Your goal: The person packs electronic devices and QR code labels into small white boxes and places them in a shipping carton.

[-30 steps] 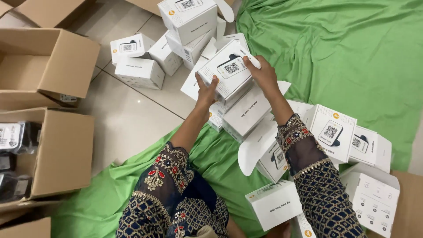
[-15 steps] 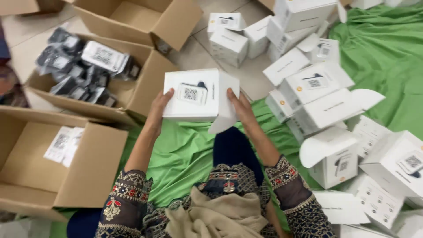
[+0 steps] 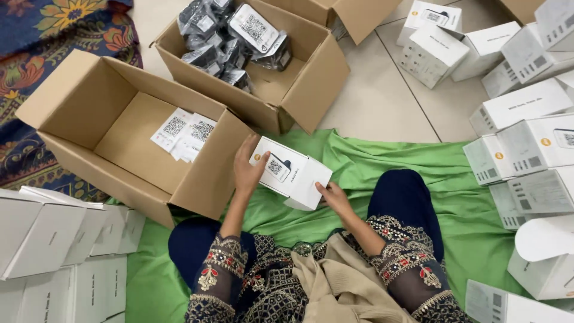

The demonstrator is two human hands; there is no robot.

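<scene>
Hands meet on one small white box (image 3: 290, 173), which is held just above the lap over the green cloth (image 3: 418, 161). The left hand (image 3: 248, 170) lies flat against the box's near-left face, fingers together and pointing up along the printed top. The right hand (image 3: 335, 197) grips the lower right corner from beneath, thumb on the side panel. Its fingers are tucked under the box, so how firmly they close is hard to tell.

The box sits tilted, its printed face turned up toward the camera, and its flaps look closed. It is touching neither carton. Just to its left stands an open brown carton (image 3: 119, 125), with only a few paper slips (image 3: 185, 131) on its bottom. Beyond it, a second carton (image 3: 299, 78) holds dark sealed pouches (image 3: 233, 36). More white boxes (image 3: 532, 143) crowd the cloth and tiled floor (image 3: 382, 101) on the right, and flat white cartons (image 3: 54, 239) are stacked at the lower left.

As I read it, the step in hand is handling a single box between the pile on the right and the cartons on the left, with the box turned for a look at its label. Any next move calls for a steady two-handed hold, since the right hand bears the weight at one corner. It also needs enough lift to clear the near carton's upright wall, which stands close by the left hand.
</scene>
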